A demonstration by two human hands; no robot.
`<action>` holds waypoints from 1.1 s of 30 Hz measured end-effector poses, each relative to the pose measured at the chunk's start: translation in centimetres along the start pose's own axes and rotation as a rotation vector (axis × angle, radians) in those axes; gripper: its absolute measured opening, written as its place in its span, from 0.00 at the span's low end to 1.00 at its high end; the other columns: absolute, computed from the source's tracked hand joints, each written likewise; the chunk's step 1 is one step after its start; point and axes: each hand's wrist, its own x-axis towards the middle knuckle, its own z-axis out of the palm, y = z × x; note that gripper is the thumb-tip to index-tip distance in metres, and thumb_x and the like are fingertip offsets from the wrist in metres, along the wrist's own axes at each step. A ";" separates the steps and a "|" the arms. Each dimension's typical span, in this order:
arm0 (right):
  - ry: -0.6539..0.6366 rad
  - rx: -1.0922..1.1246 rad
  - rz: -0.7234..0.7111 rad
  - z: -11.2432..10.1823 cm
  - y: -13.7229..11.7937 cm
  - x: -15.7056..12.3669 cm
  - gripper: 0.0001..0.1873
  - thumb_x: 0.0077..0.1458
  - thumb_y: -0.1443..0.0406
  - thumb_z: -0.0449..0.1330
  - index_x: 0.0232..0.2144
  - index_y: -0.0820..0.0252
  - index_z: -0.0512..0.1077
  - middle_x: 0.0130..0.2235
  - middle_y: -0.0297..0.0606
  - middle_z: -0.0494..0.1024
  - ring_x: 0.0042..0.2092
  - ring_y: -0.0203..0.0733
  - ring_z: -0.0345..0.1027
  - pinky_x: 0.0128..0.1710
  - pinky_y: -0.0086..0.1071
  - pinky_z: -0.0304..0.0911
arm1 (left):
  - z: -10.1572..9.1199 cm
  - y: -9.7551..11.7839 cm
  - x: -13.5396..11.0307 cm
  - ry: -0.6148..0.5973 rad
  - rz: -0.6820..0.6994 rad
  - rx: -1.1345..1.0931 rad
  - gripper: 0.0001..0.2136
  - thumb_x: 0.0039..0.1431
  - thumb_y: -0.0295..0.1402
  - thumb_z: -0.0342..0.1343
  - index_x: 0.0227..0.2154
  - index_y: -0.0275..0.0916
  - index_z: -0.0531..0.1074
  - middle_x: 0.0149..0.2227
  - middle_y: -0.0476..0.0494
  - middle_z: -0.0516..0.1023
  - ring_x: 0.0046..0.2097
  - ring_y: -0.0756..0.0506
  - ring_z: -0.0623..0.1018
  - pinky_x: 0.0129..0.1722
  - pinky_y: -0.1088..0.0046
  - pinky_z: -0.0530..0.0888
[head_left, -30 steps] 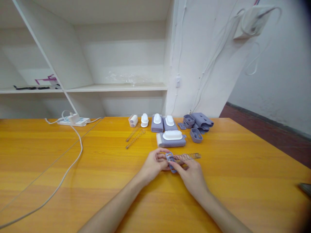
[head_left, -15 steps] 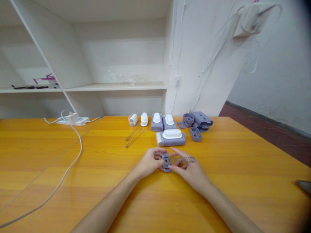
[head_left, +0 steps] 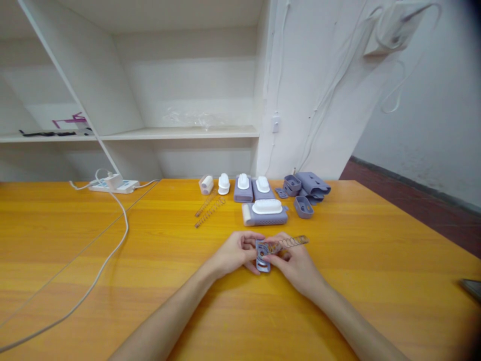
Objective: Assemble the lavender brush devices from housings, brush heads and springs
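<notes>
My left hand (head_left: 235, 253) and my right hand (head_left: 295, 261) meet over the orange table (head_left: 150, 281). Between their fingertips stands a small lilac plastic plate with holes (head_left: 262, 254), held upright. My left fingers pinch its left edge. My right thumb and forefinger pinch a long thin coil spring (head_left: 289, 243), whose near end sits at the plate and whose free end points right and slightly up. An assembled lilac case with a white ribbed top (head_left: 265, 212) lies just beyond the hands.
Further back lie two loose springs (head_left: 209, 208), white and lilac roller parts (head_left: 242, 186), and a pile of lilac shells (head_left: 306, 189). A white power strip (head_left: 112, 186) with a cable (head_left: 108, 250) sits at the left. White shelves stand behind. A dark object (head_left: 472, 289) lies at the right edge.
Both hands stayed together and shifted only slightly. The lilac plate went from tilted to upright and now stands a little lower. The spring's free end rose again.
</notes>
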 end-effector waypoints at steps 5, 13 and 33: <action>-0.003 -0.032 0.000 0.0 -0.1 0.0 0.08 0.48 0.65 0.63 0.35 0.57 0.73 0.34 0.35 0.71 0.34 0.39 0.66 0.29 0.30 0.60 | 0.1 0.3 -0.1 -0.050 -0.012 -0.034 0.21 0.45 0.29 0.60 0.46 0.33 0.69 0.37 0.36 0.77 0.31 0.46 0.78 0.27 0.73 0.77; -0.031 0.006 -0.050 0.0 -0.6 0.0 0.09 0.49 0.69 0.61 0.36 0.55 0.74 0.36 0.34 0.70 0.38 0.38 0.67 0.38 0.30 0.62 | -0.3 0.3 0.0 -0.098 -0.035 -0.044 0.20 0.45 0.30 0.62 0.44 0.34 0.71 0.34 0.39 0.77 0.28 0.49 0.77 0.24 0.75 0.76; 0.021 -0.144 -0.048 -0.2 -0.7 -0.4 0.12 0.50 0.61 0.60 0.37 0.58 0.75 0.30 0.37 0.77 0.26 0.37 0.68 0.24 0.29 0.64 | 0.3 -0.2 0.2 0.054 0.019 -0.024 0.26 0.41 0.23 0.56 0.48 0.33 0.67 0.30 0.44 0.75 0.25 0.50 0.75 0.22 0.76 0.73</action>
